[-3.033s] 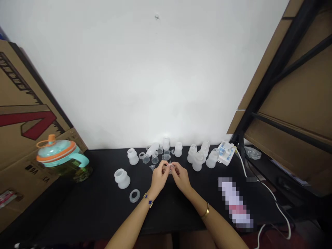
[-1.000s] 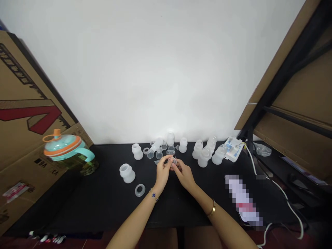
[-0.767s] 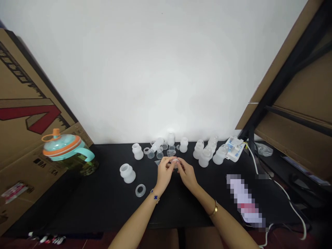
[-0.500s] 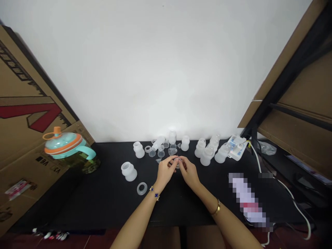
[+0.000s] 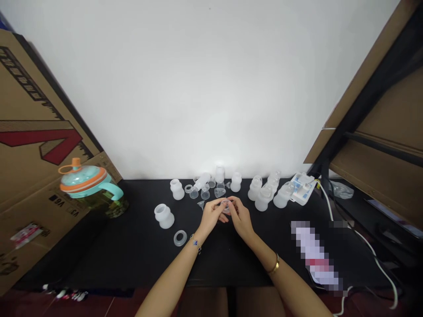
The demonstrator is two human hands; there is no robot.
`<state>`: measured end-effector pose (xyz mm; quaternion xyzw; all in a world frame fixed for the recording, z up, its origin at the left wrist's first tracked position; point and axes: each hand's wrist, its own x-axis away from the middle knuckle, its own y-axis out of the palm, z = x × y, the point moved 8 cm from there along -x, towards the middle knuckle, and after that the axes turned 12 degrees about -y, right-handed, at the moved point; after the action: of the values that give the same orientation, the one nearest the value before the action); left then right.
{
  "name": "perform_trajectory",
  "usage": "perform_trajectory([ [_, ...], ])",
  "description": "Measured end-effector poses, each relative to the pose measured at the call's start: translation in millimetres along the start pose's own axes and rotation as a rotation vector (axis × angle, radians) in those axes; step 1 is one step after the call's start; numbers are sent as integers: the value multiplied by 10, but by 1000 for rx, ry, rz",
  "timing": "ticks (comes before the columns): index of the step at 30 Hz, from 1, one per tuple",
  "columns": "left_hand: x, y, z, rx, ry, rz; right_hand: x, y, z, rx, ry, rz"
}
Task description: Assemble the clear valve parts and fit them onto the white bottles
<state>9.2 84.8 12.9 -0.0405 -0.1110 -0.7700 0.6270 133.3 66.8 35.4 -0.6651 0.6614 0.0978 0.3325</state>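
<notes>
Close together over the black table (image 5: 132, 255), my left hand (image 5: 211, 216) and my right hand (image 5: 243, 219) pinch a small clear ring-like part (image 5: 226, 207) between thumbs and fingers. Fingers cover much of it, so its exact kind is unclear. Left of my left wrist lies a translucent collar ring (image 5: 180, 238). Beyond it an open-topped white baby bottle (image 5: 164, 216) stands upright. A small clear funnel-shaped piece (image 5: 201, 205) rests just past my left hand.
Several clear caps and rings (image 5: 205, 192) lie near the wall among white bottles (image 5: 177, 189). Capped bottles (image 5: 263, 198) stand at right beside a white-and-blue box (image 5: 302, 188). A teal-lidded jug (image 5: 86, 187) is at far left. A blurred-out flat object (image 5: 315, 255) and a white cable (image 5: 366, 246) lie right.
My hands have turned the clear part slightly, so more of its round face shows. Both hands still hold it in nearly the same place. The view has shifted a little.
</notes>
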Motion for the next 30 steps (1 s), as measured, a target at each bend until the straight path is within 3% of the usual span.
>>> perform_trajectory([
  [17,9,-27,10,45,62,56,1,11,44,-75,35,26],
  [30,25,-137,82,45,111,131,-7,53,44,-139,99,-29],
])
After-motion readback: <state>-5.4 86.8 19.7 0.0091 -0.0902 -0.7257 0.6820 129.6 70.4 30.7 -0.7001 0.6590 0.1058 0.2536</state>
